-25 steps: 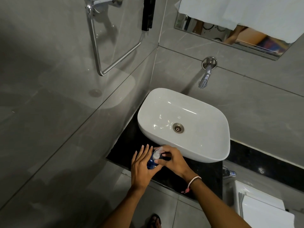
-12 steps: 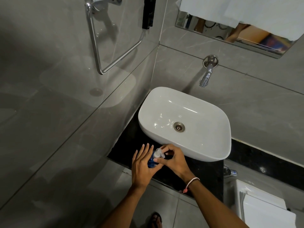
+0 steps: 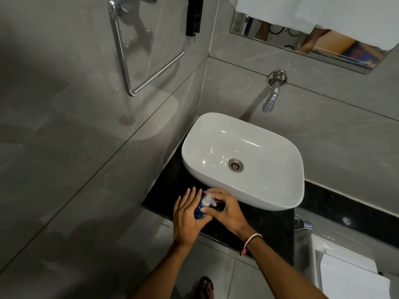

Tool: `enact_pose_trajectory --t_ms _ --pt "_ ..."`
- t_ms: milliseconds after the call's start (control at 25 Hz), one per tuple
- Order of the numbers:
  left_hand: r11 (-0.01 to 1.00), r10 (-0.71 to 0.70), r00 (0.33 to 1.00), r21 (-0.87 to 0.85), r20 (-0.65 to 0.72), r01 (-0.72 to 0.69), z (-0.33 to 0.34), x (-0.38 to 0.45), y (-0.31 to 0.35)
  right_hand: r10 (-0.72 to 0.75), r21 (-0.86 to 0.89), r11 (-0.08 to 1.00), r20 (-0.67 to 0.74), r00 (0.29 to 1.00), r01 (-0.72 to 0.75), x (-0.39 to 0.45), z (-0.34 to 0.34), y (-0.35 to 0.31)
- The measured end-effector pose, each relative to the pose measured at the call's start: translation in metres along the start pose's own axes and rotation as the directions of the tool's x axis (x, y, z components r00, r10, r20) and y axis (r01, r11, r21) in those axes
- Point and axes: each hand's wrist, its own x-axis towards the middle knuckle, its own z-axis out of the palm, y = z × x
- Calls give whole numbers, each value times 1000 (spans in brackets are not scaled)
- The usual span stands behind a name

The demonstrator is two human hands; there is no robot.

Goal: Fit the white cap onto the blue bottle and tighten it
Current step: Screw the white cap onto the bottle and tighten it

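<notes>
Blue shows between both hands, low in the view: the bottle (image 3: 198, 211) stands on the black surface (image 3: 254, 221) close to its front edge, just in front of the white basin (image 3: 278, 197). The left hand (image 3: 187, 216) cups the bottle's left side with fingers straight and spread, the thumb curling under toward the front. The right hand (image 3: 228, 210) curls over the top, fingers pinched on the white cap (image 3: 208, 200), which sits on the neck of the bottle; whether it is fully seated cannot be told. A pale wristband (image 3: 252, 239) rings the right wrist. Bare black surface lies to the right of the hands, under the basin's overhanging rim, and a narrow strip lies to the left before the grey wall. Farther back, a chrome tap (image 3: 271, 98) juts from the wall above the basin.
</notes>
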Motion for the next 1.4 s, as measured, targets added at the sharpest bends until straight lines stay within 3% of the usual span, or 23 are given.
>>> enact_pose_trajectory --t_ms 200,360,560,760,960,1160,1400 --pt "1000 -6 1000 -9 -4 6 -1 0 2 18 10 1000 -117 993 -17 -2 5 0" --pt "1000 -4 1000 0 -2 4 -1 0 2 -49 -77 996 -30 998 46 -3 5 5" --pt "1000 9 1000 21 1 -9 -2 -1 1 -110 -218 972 -110 988 84 -5 11 4" --pt "1000 2 1000 17 -8 -2 0 0 0 -190 -262 947 6 982 184 -4 7 7" --pt "1000 14 1000 25 -25 -13 2 -1 -1 -167 -254 957 -90 982 140 -6 12 6" --pt "998 21 1000 59 -9 -20 1 0 -3 -206 -257 946 5 979 200 -2 6 7" --pt "990 41 999 135 25 -44 -3 2 -5 -194 -331 931 -83 978 156 -8 16 7"
